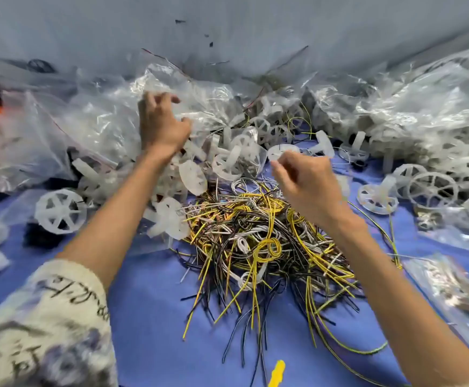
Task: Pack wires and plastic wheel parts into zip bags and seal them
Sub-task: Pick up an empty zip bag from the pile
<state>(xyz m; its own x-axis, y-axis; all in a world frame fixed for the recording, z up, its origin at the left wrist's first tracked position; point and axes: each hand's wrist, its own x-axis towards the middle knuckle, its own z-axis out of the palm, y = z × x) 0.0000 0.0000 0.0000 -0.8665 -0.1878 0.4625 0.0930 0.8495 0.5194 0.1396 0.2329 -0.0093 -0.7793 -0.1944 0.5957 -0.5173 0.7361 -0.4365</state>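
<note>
Left hand: Your left hand [162,127] reaches into the clear bags at 11 o'clock of the scene. Its fingers are curled into the film of a zip bag [205,101], and I judge that it grips this bag.
Right hand: Your right hand [308,180] hangs above the far edge of the wire heap [261,238]. The fingers are curled, with thumb and forefinger tips close together. The view is blurred here, so I cannot tell if they pinch a thin wire or nothing.
White disc: A white disc [282,152] lies just beyond these fingertips, at 12 o'clock of them. I cannot tell whether they touch it.
Wire heap: It lies on the blue cloth [149,317], in the middle, between your two forearms.
Key relation: From the right hand the heap is at 6 o'clock, almost directly under it. From the left hand it is at 4 o'clock and well apart. The right hand is clearly the nearer one.
Long axis: Most strands run from 12 to 6 o'clock, and the loose ends fan out toward you.
Wheel parts: The wheel parts [227,160] are piled between the hands and spread to 3 o'clock. One spoked wheel [60,210] lies alone at 9 o'clock.
Next move: You will probably bring the bag mouth toward 4 o'clock, so the right hand can feed the wires in along their length.
</note>
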